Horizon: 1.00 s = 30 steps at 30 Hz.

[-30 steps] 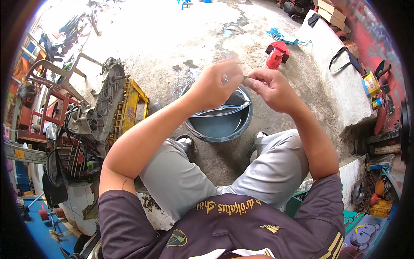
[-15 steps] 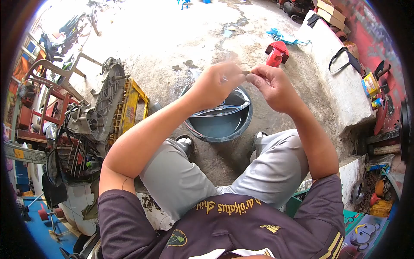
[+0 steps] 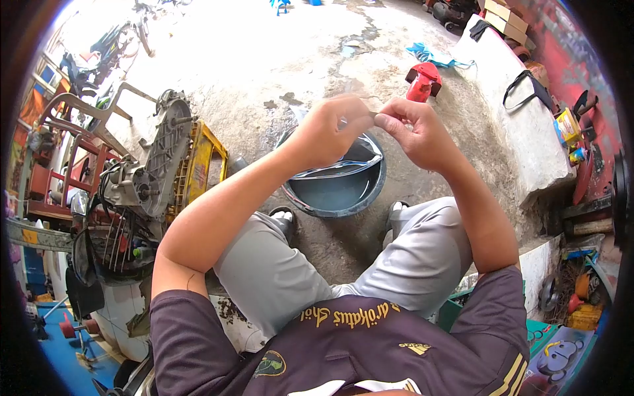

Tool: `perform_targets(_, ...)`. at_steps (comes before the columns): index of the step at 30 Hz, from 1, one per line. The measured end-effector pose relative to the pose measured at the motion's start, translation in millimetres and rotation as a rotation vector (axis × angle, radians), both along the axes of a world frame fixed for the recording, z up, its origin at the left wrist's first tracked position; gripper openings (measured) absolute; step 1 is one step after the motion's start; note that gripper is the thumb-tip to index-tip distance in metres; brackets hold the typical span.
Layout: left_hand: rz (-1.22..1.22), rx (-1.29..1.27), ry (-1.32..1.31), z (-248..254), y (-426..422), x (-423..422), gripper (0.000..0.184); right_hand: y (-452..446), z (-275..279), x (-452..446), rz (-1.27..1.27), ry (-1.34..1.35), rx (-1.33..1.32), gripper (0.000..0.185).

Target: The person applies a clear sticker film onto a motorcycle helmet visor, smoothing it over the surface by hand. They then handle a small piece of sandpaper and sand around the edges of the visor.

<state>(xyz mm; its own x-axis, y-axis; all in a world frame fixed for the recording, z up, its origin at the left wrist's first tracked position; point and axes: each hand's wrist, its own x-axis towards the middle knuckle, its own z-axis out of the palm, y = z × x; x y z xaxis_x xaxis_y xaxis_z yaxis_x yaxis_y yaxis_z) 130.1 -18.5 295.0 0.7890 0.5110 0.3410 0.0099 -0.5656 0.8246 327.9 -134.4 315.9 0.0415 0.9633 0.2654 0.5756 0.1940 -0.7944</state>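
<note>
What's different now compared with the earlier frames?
The right hand, pinching a small piece, has shifted slightly away from the body, hiding more of the lower end of the red part. The left hand remains partly blurred. No visible new grip or release; the basin and red part stay put.

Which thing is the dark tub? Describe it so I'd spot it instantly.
Start from the grey trousers: just ahead of them, on the floor, stands the dark tub. Unlike the yellow crate to its left, it is round and holds liquid.
</note>
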Motion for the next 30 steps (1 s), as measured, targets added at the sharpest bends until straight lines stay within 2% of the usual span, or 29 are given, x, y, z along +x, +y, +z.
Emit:
perform_targets(11, 0.025, -0.032, 0.026, -0.3, 1.9, -0.9, 0.022, -1.1, 3.2, -2.5, 0.001, -0.044, -0.007, 0.018)
perform_targets(16, 0.027, -0.001, -0.003, -1.2, 2.5, -0.9, 0.022, -0.1, 3.5, -3.3, -0.007, -0.001, -0.028, 0.022)
perform_targets(22, 0.056, -0.084, 0.009, 1.4, 3.0, -2.6, 0.023, 0.3, 2.9, -1.5, -0.003, -0.017, -0.038, 0.025)
perform_targets(30, -0.051, -0.179, 0.037, -8.7, 10.0, -6.2, 0.023, -0.3, -6.9, 6.1, 0.056, 0.025, -0.102, 0.027)
